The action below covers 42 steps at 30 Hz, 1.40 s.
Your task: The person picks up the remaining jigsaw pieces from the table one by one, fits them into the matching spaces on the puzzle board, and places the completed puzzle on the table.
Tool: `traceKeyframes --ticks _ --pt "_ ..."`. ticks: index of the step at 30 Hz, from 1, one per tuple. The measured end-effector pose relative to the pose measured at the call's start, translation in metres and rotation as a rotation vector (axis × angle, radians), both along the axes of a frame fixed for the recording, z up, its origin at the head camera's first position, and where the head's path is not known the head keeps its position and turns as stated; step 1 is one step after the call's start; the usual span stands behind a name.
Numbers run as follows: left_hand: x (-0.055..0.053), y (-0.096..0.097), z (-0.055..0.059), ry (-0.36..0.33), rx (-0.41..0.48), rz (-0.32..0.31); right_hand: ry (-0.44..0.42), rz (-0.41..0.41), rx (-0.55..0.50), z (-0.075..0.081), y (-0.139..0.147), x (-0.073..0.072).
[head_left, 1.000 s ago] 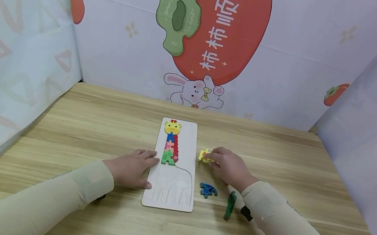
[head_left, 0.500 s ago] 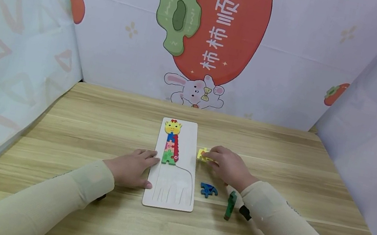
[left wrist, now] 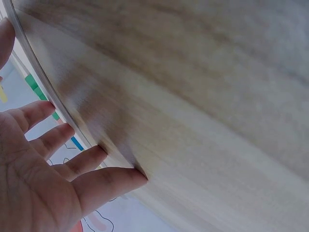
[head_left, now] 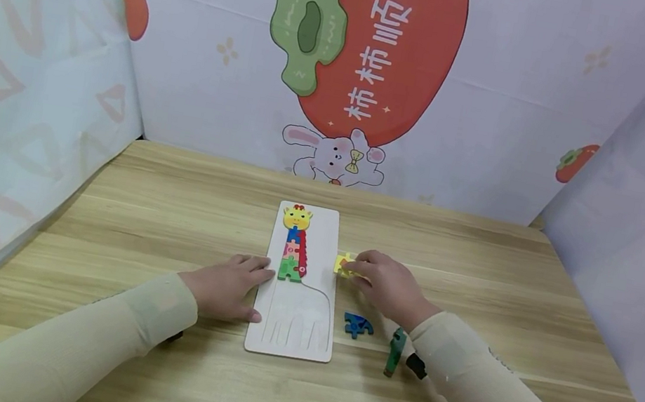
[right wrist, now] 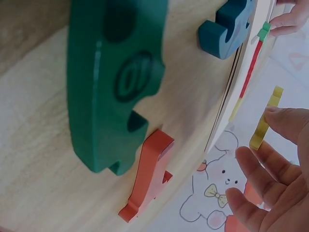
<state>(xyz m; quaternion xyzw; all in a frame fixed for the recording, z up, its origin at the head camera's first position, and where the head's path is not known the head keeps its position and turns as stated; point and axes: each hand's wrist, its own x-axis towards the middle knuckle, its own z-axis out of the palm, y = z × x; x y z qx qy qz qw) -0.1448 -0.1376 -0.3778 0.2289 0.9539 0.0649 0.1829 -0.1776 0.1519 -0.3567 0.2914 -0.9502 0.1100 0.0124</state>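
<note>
A white puzzle board [head_left: 324, 237] lies on the table, bearing joined pieces that form a giraffe's yellow head [head_left: 297, 218] and a neck of blue, pink, green and red pieces [head_left: 289, 268]. Outlined grooves show on its lower part. My left hand [head_left: 228, 287] rests at the board's left edge, fingers spread, some fingertips touching it. Between thumb and fingers, my right hand [head_left: 391, 285] pinches a yellow puzzle piece [head_left: 342, 264] with an orange patch, by the board's right edge. In the right wrist view that yellow puzzle piece [right wrist: 266, 118] is seen edge-on, held off the table.
A blue puzzle piece [head_left: 358, 325] lies right of the board. Beside it, a green puzzle piece [head_left: 395, 352] stands under the right forearm. The right wrist view shows a red puzzle piece [right wrist: 147, 179] near the green one. A printed cloth [head_left: 503, 117] walls the table's back.
My right hand has shifted slightly left, bringing the yellow puzzle piece up to the board's right edge. The left hand stays in place.
</note>
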Motion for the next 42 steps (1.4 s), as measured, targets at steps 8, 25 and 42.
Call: traceKeyframes --ticks 8,25,42 --pt "0.0 0.0 0.0 -0.005 0.003 -0.004 0.001 0.006 -0.006 -0.002 -0.003 0.001" --pt "0.0 0.001 0.002 -0.008 0.006 -0.01 0.018 0.041 -0.029 -0.001 -0.01 0.002" --pt "-0.001 0.001 0.002 -0.009 0.012 -0.006 0.026 0.063 -0.034 0.0 -0.016 0.005"
